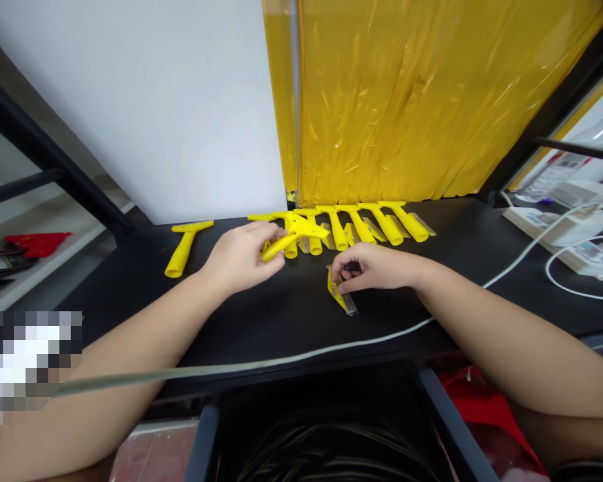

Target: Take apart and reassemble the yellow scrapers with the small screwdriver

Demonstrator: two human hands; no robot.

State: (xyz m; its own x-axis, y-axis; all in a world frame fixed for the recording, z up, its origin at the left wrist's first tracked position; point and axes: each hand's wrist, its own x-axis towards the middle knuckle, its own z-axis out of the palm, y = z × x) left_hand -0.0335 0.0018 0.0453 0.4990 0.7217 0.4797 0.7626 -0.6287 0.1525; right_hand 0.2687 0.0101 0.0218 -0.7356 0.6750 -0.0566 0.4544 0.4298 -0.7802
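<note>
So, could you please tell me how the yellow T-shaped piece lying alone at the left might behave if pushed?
The yellow T-shaped piece is probably light, since its handle end looks hollow. Its rounded handle may rock when pushed, though the wide crossbar would likely keep it from rolling far.

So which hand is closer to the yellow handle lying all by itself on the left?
Left. The left hand is just right of the lone handle, holding another handle. The right hand is much farther right, at a yellow-and-silver piece.

A white panel (155,100) and glossy yellow sheeting (382,100) stand behind a black tabletop (266,314) between dark posts (30,124).
</note>
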